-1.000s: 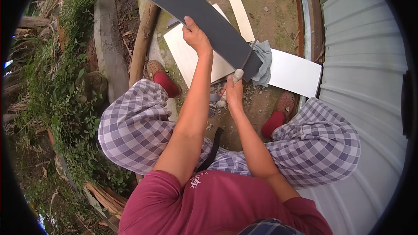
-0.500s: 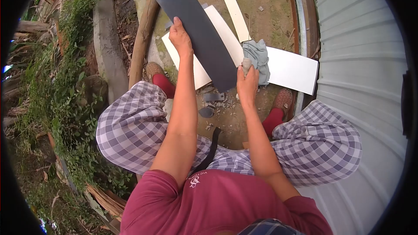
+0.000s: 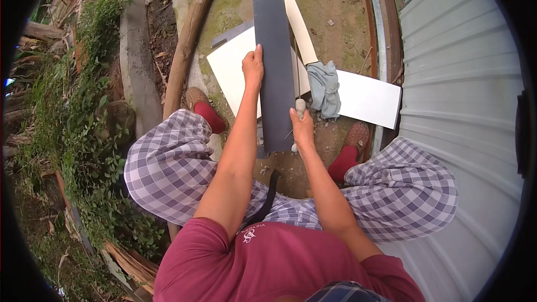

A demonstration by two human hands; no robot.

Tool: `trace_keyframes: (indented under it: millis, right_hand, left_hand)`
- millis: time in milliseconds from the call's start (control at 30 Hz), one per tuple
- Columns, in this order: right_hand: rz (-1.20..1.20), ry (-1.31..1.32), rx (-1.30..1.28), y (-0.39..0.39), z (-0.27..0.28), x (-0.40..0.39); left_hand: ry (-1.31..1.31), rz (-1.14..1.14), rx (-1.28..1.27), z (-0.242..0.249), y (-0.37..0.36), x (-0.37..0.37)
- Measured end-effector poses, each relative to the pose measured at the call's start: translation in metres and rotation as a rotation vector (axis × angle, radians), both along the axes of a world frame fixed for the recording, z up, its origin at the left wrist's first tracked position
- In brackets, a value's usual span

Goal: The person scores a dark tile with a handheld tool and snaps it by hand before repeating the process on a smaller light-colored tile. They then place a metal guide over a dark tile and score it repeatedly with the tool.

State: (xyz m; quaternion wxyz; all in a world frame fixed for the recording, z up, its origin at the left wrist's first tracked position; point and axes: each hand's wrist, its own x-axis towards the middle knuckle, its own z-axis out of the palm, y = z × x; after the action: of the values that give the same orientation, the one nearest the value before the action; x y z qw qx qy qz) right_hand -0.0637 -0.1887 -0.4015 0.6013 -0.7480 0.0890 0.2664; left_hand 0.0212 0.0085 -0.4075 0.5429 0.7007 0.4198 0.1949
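Observation:
A long dark grey board (image 3: 274, 67) stretches lengthwise before me, held up over the pale boards on the ground. My left hand (image 3: 253, 68) is closed on its left edge, thumb lying along the face. At the lower right edge, my right hand (image 3: 302, 128) is closed around a tool with a pale, rounded handle (image 3: 300, 106); the fingers hide part of it. A crumpled grey-green cloth (image 3: 323, 86) lies just beyond that hand, overlapping a white board (image 3: 369, 98).
A cream board (image 3: 232, 70) and a narrow cream strip (image 3: 296, 17) lie on the dirt. A wooden pole (image 3: 187, 45) runs along the left, with plants (image 3: 95, 151) beyond it. Corrugated metal sheeting (image 3: 458, 106) borders the right side. My shoes (image 3: 358, 134) flank the work.
The dark board has swung from a slant to nearly straight, and its near end has come closer to me. My left hand has shifted right and my right hand slightly left and nearer.

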Motion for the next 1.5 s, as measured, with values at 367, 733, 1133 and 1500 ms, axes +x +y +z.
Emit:
trace_keyframes:
  millis: [367, 733, 1133, 1500]
  right_hand:
    - [-0.056, 0.183, -0.086, -0.002, -0.016, -0.005]
    - [-0.177, 0.151, 0.125, 0.006, -0.005, 0.008]
    - [0.019, 0.092, 0.534, 0.013, 0.145, 0.01]
    - [0.39, -0.727, 0.299, 0.008, 0.229, -0.014]
  left_hand:
    - [0.192, -0.076, 0.025, -0.037, -0.016, -0.015]
    - [0.426, -0.414, -0.115, -0.001, -0.042, -0.085]
    - [0.313, -0.504, -0.503, 0.174, -0.03, -0.121]
    - [0.058, -0.412, -1.763, 0.266, 0.03, -0.168]
